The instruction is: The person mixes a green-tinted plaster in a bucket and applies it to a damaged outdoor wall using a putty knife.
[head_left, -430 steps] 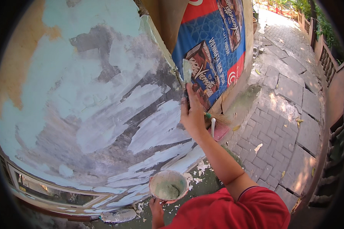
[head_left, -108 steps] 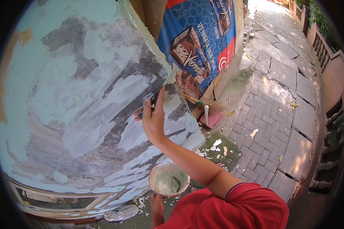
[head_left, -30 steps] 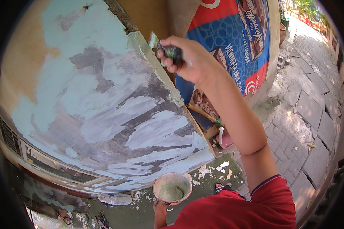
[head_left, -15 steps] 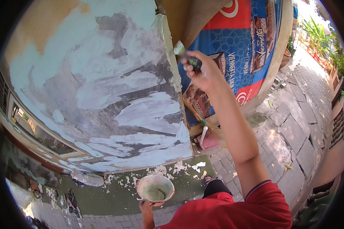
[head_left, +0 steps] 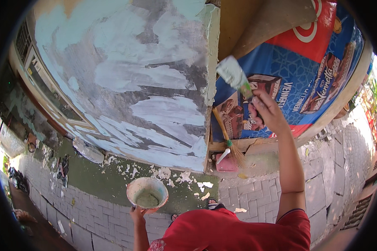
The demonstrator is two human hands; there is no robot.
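My right hand [head_left: 265, 109] is closed around the handle of a putty knife [head_left: 232, 73], a wide flat blade coated in pale putty. The knife is raised just to the right of the edge of a wall [head_left: 155, 79], which has uneven whitish streaks over grey and pale green. My left hand [head_left: 138, 213] grips the near rim of a round bowl [head_left: 134, 190], held low in front of the wall. Greyish putty [head_left: 148, 198] lies in the bottom of the bowl.
Right of the wall hangs a blue and red printed banner [head_left: 276, 58]. A straw broom [head_left: 234, 152] and a pink dustpan [head_left: 226, 164] rest beneath it. Paint flakes [head_left: 163, 172] litter the green ground strip [head_left: 109, 178] along the wall. Grey pavers [head_left: 255, 192] surround my feet.
My right hand has moved right and down with the putty knife, away from the wall edge, and the blade now shows broadly. The bowl sits further left in view, and the view has shifted.
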